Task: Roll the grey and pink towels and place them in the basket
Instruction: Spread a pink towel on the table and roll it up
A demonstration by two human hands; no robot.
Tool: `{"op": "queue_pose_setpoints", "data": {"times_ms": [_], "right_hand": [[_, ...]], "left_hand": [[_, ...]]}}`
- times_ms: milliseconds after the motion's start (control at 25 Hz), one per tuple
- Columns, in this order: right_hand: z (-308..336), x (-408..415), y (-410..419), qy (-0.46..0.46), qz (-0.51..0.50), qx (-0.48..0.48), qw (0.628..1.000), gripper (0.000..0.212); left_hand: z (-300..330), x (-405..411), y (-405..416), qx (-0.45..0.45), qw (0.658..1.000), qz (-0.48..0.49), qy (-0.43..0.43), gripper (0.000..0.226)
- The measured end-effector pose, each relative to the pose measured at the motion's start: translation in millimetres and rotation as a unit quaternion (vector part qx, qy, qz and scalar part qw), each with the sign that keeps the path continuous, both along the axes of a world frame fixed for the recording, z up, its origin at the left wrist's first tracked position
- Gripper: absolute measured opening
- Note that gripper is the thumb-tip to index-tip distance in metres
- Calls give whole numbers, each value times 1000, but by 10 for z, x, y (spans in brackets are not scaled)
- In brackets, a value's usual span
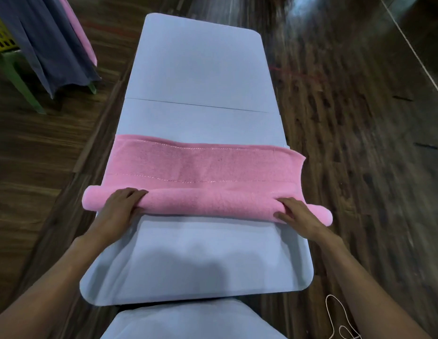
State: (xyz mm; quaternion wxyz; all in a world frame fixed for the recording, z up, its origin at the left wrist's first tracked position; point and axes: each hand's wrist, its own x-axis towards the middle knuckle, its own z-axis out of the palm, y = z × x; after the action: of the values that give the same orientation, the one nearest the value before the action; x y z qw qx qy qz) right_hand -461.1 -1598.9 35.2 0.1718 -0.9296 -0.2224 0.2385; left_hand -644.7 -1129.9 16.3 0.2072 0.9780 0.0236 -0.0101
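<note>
A pink towel (203,165) lies across the white folding table (200,69), its near part wound into a roll (208,201) that overhangs both table sides. My left hand (120,209) grips the roll near its left end, fingers curled over the top. My right hand (296,214) grips the roll near its right end. A flat strip of towel still lies beyond the roll. A grey towel (49,45) hangs at the far left over a yellow basket (1,37), with another pink cloth (78,28) beside it.
The basket sits on a green stool (19,81) at the upper left, on a dark wooden floor (360,118). A white cord (340,321) lies on the floor at lower right. A seam (200,106) crosses the table beyond the towel.
</note>
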Motion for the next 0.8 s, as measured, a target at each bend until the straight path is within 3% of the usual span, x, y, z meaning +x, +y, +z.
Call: {"op": "queue_pose_setpoints", "data": {"times_ms": [120, 200, 280, 360, 520, 640, 800], "right_hand": [[59, 73, 9, 68, -95, 94, 989, 49], [49, 90, 72, -51, -171, 150, 972, 35], [6, 4, 129, -195, -178, 102, 959, 17], [-114, -193, 128, -258, -137, 46, 955, 26], [-303, -280, 0, -232, -62, 31, 970, 65], [-246, -66, 59, -181, -65, 8, 981, 60], [-141, 26, 73, -149, -40, 31, 988, 46]], "left_hand": [[83, 152, 112, -45, 994, -3, 95, 37], [143, 353, 154, -86, 988, 44, 122, 38], [202, 403, 112, -68, 993, 87, 30, 29], [163, 235, -24, 21, 993, 93, -70, 21], [-35, -96, -219, 86, 992, 37, -79, 53], [-49, 121, -103, 83, 995, 35, -32, 59], [-33, 262, -55, 49, 998, 40, -18, 40]]}}
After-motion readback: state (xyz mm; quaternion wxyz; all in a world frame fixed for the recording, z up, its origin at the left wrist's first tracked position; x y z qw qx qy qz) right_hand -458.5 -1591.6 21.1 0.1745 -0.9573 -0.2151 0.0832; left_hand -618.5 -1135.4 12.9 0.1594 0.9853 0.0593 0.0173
